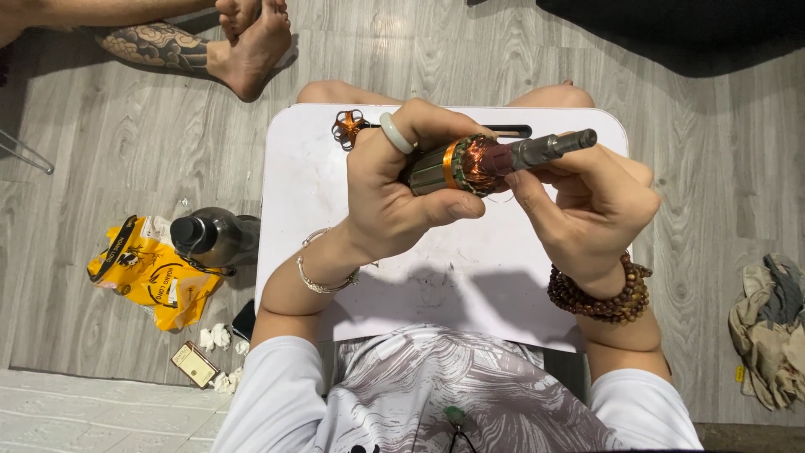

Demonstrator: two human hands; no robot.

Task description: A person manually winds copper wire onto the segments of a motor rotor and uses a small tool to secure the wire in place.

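Hands meet above the middle of a small white bench, which rests across the person's lap. Left hand, with a pale ring and a thin silver bracelet, is closed around the ridged body of a motor armature, thumb pressed along its underside. Right hand, with a brown bead bracelet at the wrist, curls its fingers under the copper winding and steel shaft, which point out to the right. Just beyond the left hand, a small orange-copper coil piece lies on the bench. Left of the left hand, on the grey wood floor, stand a dark bottle and a yellow packet. Far right of the right hand lies a heap of rags. Farther off, another person's bare foot rests on the floor.
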